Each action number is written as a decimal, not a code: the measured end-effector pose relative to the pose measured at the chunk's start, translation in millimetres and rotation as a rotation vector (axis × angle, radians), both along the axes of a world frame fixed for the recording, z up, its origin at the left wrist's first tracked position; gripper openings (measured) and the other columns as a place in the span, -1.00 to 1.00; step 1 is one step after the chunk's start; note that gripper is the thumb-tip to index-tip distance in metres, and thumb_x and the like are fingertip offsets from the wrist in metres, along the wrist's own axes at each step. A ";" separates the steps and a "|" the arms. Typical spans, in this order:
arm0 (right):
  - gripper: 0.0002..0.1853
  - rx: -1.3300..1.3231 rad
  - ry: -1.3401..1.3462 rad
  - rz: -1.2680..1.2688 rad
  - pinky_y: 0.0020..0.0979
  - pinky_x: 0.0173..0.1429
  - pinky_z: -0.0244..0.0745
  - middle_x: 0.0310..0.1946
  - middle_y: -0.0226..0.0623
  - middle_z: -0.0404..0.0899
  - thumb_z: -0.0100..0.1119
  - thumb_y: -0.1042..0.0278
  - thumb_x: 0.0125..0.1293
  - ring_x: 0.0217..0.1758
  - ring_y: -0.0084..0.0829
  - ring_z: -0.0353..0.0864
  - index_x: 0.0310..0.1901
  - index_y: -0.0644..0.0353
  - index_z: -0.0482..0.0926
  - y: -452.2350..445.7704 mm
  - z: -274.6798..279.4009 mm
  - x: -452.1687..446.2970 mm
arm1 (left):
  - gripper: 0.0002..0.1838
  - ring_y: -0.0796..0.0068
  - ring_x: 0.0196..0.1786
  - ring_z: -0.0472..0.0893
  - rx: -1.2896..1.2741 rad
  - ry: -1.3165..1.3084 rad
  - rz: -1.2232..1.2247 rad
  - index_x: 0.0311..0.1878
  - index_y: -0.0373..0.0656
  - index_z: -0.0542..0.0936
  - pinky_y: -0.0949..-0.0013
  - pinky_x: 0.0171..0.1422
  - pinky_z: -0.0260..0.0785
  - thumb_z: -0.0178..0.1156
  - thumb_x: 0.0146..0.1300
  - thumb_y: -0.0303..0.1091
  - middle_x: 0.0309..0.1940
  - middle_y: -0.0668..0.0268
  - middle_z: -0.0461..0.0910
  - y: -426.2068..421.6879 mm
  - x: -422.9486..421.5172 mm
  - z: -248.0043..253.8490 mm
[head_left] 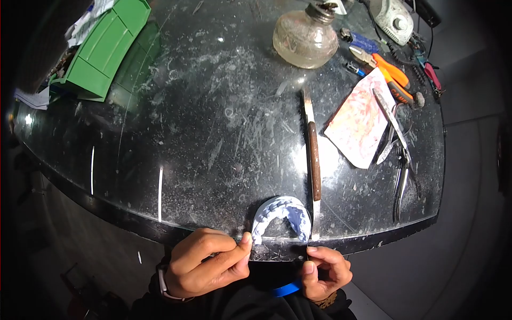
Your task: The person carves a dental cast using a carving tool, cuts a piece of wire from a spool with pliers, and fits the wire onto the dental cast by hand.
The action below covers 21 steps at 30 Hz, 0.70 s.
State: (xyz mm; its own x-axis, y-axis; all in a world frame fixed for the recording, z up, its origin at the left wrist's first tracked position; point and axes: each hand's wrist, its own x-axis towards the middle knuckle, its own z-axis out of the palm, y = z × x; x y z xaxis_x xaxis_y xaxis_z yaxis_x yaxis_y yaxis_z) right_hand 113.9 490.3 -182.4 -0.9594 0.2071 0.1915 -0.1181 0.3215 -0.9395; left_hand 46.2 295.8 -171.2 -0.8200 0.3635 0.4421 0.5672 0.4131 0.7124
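A pale, horseshoe-shaped dental cast (281, 205) with a row of teeth lies at the table's near edge, its open end facing me. My left hand (208, 264) is closed in a pinch beside the left end of the cast; whatever is between its fingertips is too small to make out. Just below the cast's right end, my right hand (326, 271) pinches with thumb and index finger. Something thin and dark shows at those fingertips, but its kind is unclear. A wax knife (313, 160) with a brown handle lies right of the cast, pointing away from me.
A glass spirit burner (306, 40) stands at the back. To the right are a red-stained paper (360, 120), orange-handled pliers (392, 77), metal pliers (394, 130) and blue-handled tools (362, 42). A green bin (101, 53) sits far left. A blue strip (287, 289) shows below the hands.
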 end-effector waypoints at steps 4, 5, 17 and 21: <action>-0.79 -0.023 -0.023 -0.030 -0.68 -0.45 0.39 -0.60 -0.27 0.59 0.24 0.59 0.07 -0.62 -0.68 0.53 -0.22 0.46 0.56 -0.5 -0.1 2.8 | -0.77 0.53 -0.54 0.47 -0.034 0.032 0.008 -0.37 -0.30 0.67 0.52 -0.51 0.33 0.39 -0.21 -0.55 -0.48 0.35 0.41 -0.4 0.4 -2.5; -0.78 -0.034 -0.024 -0.039 -0.69 -0.45 0.39 -0.61 -0.29 0.59 0.24 0.59 0.08 -0.61 -0.69 0.53 -0.21 0.46 0.55 -1.3 -0.4 2.9 | -0.77 0.53 -0.54 0.48 -0.039 0.028 0.015 -0.37 -0.30 0.67 0.52 -0.51 0.32 0.39 -0.21 -0.55 -0.48 0.35 0.41 0.0 0.9 -2.2; -0.68 -0.342 -0.040 -0.186 -0.65 -0.55 0.20 -0.70 -0.39 0.41 0.10 0.38 0.29 -0.75 -0.63 0.31 -0.03 0.38 0.33 -10.6 -2.2 8.8 | -0.92 0.52 -0.54 0.50 0.185 0.012 0.148 -0.41 -0.34 0.60 0.55 -0.49 0.38 0.25 -0.04 -0.58 -0.43 0.26 0.38 -5.5 7.7 -5.5; -0.83 -0.147 0.150 -0.008 -0.58 -0.60 0.28 -0.72 -0.38 0.47 0.08 0.53 0.24 -0.74 -0.62 0.37 -0.17 0.44 0.52 3.1 -0.5 7.6 | -0.87 0.53 -0.51 0.57 0.415 -0.053 0.295 -0.37 -0.26 0.67 0.60 -0.48 0.44 0.25 -0.05 -0.60 -0.40 0.24 0.48 -6.9 11.3 0.6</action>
